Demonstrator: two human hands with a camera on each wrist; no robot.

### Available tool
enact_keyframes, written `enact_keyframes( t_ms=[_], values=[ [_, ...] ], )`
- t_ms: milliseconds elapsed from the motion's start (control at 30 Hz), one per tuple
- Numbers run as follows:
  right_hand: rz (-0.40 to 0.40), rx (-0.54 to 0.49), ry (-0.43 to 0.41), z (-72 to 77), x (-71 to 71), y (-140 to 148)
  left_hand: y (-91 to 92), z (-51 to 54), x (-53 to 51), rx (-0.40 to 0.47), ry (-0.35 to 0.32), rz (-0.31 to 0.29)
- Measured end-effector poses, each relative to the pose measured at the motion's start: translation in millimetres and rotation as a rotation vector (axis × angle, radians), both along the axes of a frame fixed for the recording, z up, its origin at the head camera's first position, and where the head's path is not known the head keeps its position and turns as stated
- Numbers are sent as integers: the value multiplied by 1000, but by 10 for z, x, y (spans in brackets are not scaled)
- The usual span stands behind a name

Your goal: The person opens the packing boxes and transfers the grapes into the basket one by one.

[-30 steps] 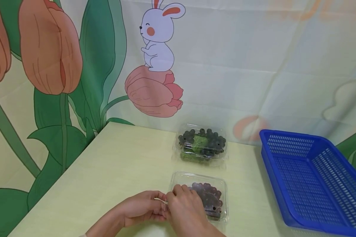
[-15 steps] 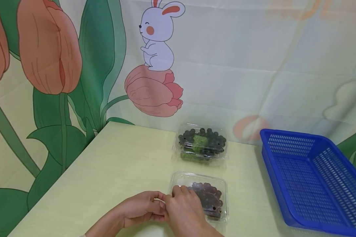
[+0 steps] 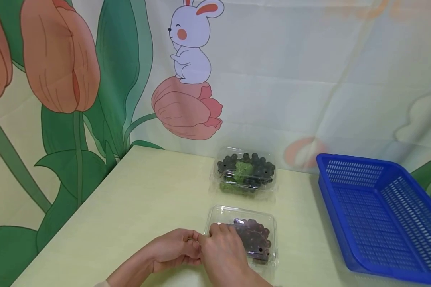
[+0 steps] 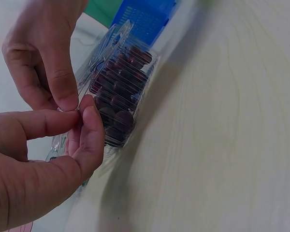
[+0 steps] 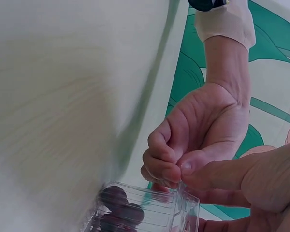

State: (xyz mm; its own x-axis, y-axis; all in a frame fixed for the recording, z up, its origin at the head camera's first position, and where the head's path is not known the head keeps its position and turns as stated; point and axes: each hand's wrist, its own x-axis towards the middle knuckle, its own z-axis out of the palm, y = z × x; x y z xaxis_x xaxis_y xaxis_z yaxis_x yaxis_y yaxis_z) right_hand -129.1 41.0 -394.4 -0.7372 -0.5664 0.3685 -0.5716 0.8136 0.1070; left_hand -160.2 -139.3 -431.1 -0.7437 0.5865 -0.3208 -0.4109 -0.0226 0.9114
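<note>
well apart from the left edge of the pale yellow table point(image 3: 151, 191), the clear rectangular plastic box point(image 3: 242, 213) of dark red grapes point(image 3: 256, 236) is pinched by left hand point(image 3: 177, 248) and right hand point(image 3: 224, 252); by uneven pulling, its rim may be cracked.

Pale table point(image 3: 147, 199) holds two clear grape boxes point(image 3: 253, 241) point(image 3: 244, 170), blue basket point(image 3: 359, 215)

Even head-view light, dimmer wrist views, glints on the clear grape box point(image 3: 255, 239), soft shadow across the table point(image 4: 208, 121).
</note>
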Motion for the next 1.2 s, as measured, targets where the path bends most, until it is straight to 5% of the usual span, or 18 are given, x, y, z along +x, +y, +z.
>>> enact_keyframes(
  t_ms=[733, 1000, 1200],
  values=[
    [13, 29, 23, -41, 26, -29, 12, -35, -19, -30, 15, 6],
    [22, 112, 167, -80, 29, -43, 37, -49, -24, -30, 31, 13],
    [8, 114, 107, -77, 2, -46, 36, -48, -26, -33, -3, 32]
  ],
)
